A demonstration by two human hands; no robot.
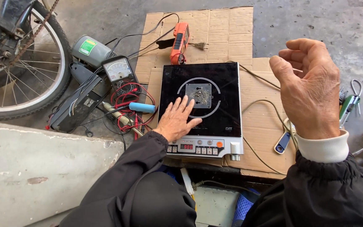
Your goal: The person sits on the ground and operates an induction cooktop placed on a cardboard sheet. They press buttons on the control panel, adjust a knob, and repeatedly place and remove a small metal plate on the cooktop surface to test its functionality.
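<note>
A black induction cooker lies flat on a sheet of cardboard. A small square metal plate with debris on it rests in the cooker's ring. My left hand lies flat, fingers spread, on the glass top just left of the plate, above the control panel with its lit red display. My right hand is raised above the cardboard to the right of the cooker, fingers loosely curled; a thin pale sliver shows by the fingertips, too small to identify.
An analogue multimeter with red and black leads, a blue-handled tool, a grey motor and a black box sit at left beside a bicycle wheel. An orange device lies behind the cooker. Scissors and tools lie at right. A concrete slab is near left.
</note>
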